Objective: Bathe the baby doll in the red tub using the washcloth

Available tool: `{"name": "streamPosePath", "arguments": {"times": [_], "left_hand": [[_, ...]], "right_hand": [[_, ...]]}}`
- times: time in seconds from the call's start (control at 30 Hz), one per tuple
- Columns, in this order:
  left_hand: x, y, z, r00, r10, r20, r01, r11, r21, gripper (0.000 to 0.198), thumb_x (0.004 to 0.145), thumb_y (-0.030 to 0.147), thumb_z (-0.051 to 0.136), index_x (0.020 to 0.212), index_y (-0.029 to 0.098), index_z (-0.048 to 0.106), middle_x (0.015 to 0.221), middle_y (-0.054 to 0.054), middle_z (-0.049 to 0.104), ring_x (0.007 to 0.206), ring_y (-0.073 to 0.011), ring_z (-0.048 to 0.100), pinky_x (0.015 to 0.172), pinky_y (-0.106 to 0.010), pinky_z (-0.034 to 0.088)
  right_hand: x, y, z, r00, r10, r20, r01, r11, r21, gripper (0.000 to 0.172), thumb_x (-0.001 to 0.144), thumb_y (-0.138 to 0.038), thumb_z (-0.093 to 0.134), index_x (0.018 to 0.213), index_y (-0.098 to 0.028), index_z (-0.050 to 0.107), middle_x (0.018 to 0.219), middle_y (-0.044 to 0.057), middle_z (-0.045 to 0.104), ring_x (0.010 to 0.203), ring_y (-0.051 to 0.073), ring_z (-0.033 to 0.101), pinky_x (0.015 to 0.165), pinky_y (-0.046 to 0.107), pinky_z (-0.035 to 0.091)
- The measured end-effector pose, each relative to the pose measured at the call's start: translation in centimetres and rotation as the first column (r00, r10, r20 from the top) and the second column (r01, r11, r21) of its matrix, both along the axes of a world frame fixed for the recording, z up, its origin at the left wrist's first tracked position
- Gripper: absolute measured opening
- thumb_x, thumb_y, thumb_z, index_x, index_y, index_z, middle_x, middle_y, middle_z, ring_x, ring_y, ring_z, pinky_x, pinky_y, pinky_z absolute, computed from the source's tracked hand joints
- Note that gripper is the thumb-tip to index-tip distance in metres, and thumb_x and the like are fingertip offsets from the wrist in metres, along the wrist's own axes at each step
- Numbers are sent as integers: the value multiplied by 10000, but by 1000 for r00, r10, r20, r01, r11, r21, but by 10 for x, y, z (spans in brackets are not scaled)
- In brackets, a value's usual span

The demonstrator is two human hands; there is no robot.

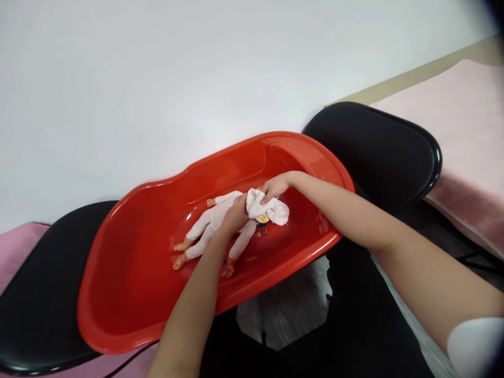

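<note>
A baby doll (205,231) in a white suit lies inside a red plastic tub (129,262), its feet toward the left. A white cloth (275,211) with yellow marks lies over the doll's head end and hides the face. My left hand (236,214) rests on the doll's upper body, at the near edge of the cloth; its fingers are partly hidden. My right hand (275,187) pinches the cloth from the far right side. One doll arm reaches toward the back, the other toward the tub's near side.
The tub spans two black seats, one at the left (47,283) and one at the right (374,147). A white wall (157,79) stands behind. Pink covers (464,115) show at the right and the left edge.
</note>
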State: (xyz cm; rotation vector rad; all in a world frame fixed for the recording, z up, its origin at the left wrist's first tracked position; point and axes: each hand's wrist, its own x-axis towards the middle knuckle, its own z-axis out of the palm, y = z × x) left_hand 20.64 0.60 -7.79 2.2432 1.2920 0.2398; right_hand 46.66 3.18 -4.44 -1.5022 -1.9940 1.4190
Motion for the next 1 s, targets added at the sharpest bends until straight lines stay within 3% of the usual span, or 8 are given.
{"name": "streamPosePath", "arguments": {"times": [0.07, 0.13, 0.23, 0.4, 0.53, 0.8, 1.0], "left_hand": [[0, -1, 3, 999, -5, -32, 6, 1000, 9, 799, 1011, 425, 732, 1710, 256, 385, 1707, -151, 515, 1516, -366, 554, 1213, -411, 481], [1, -3, 6, 998, -13, -64, 15, 1000, 23, 791, 1028, 439, 709, 1717, 240, 373, 1719, -155, 502, 1517, -362, 555, 1200, -396, 490], [2, -4, 8, 997, -15, -73, 18, 999, 29, 778, 1045, 443, 684, 1719, 214, 368, 1718, -168, 500, 1508, -369, 562, 1184, -396, 494], [0, -1, 1, 1000, -11, -12, 11, 1000, 4, 809, 1002, 380, 757, 1699, 207, 385, 1706, -168, 503, 1493, -372, 569, 1184, -400, 478], [-2, 2, -5, 1000, -21, 7, 21, 1000, 20, 864, 968, 329, 815, 1698, 190, 375, 1685, -179, 514, 1490, -373, 569, 1181, -400, 475], [-1, 0, -2, 1000, 0, 3, 0, 1000, 4, 826, 986, 325, 809, 1689, 201, 394, 1681, -176, 522, 1464, -354, 570, 1169, -382, 460], [0, -1, -1, 1000, -2, 8, 2, 1000, 12, 857, 955, 285, 823, 1693, 197, 396, 1676, -168, 529, 1472, -364, 573, 1171, -381, 472]], "right_hand": [[2, 6, 7, 979, 180, 91, -173, 982, -81, 228, 774, -343, 825, 982, -256, 862, 1050, -7, 867, 1128, 308, 769, 943, 324, 623], [4, 9, 14, 955, 262, 138, -251, 963, -95, 238, 782, -353, 819, 1004, -282, 866, 1063, -23, 867, 1176, 332, 756, 940, 336, 623], [6, 9, 21, 944, 298, 143, -286, 953, -99, 272, 806, -383, 819, 1057, -292, 874, 1115, -18, 865, 1219, 334, 742, 960, 331, 614], [2, 5, 25, 925, 367, 102, -345, 921, -181, 633, 836, -499, 838, 1378, -175, 797, 1362, 77, 808, 1172, 271, 772, 983, 308, 603], [-4, 4, 23, 938, 337, 76, -311, 919, -241, 768, 802, -573, 857, 1433, -145, 758, 1382, 111, 795, 1210, 265, 774, 922, 274, 616], [-5, 4, 21, 939, 332, 91, -304, 923, -235, 755, 802, -580, 863, 1420, -157, 765, 1369, 104, 803, 1226, 267, 776, 905, 265, 618], [-2, -1, 32, 909, 374, 181, -361, 927, -104, 610, 924, -518, 765, 1422, -167, 782, 1358, 81, 809, 1124, 235, 788, 950, 281, 589]]}}
